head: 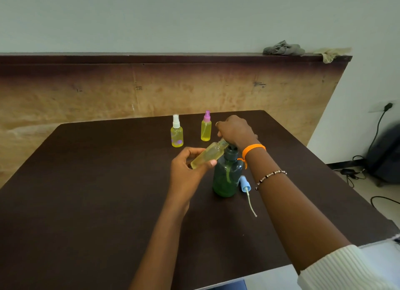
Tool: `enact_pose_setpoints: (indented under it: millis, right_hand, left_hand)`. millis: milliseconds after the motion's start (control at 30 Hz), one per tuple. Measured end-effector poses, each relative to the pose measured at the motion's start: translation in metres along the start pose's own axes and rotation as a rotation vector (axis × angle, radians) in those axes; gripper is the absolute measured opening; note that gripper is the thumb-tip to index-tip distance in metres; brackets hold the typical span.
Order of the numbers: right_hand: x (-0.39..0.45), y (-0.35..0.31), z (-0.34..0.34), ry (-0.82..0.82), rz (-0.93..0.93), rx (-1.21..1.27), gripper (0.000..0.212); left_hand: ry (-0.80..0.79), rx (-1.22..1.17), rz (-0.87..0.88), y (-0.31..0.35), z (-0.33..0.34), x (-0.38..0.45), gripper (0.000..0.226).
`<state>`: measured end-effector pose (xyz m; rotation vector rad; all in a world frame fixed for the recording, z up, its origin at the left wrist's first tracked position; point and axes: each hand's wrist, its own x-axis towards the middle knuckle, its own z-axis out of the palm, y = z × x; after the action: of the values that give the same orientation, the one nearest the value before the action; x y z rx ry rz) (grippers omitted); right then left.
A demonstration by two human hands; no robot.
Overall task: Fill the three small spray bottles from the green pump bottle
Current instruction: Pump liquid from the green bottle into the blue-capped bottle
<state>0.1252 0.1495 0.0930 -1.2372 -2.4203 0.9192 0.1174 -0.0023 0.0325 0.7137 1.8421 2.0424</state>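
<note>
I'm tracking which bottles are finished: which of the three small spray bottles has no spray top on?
The small yellow bottle gripped tilted in the left hand; the white-topped bottle and pink-topped bottle stand capped.

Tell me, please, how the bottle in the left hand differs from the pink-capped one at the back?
The held bottle is tilted, its neck at the green pump bottle; the pink-capped bottle stands upright on the table. The held one has no cap; the other wears its sprayer. Both are small, clear and hold yellow liquid.
</note>
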Motion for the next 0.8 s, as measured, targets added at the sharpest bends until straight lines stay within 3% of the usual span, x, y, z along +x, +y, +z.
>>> enact_pose_setpoints:
  millis: [200, 333, 500, 800]
  right_hand:
    - [-0.003, -0.009, -0.003, -0.022, 0.002, -0.076, 0.049]
    - [0.004, -0.017, 0.001, -0.197, 0.038, -0.081, 0.044]
    - [0.001, -0.007, -0.001, -0.037, 0.026, -0.084, 0.050]
    - [-0.003, -0.010, -0.007, 0.009, -0.031, -0.214, 0.051]
  left_hand:
    - [-0.008, 0.009, 0.015, 0.004, -0.002, 0.002, 0.023]
    - [-0.024, 0.004, 0.021, 0.005, -0.003, 0.002, 0.023]
    - [-0.024, 0.006, 0.017, 0.003, -0.002, 0.002, 0.022]
    - [-0.026, 0.010, 0.015, 0.004, -0.002, 0.000, 0.022]
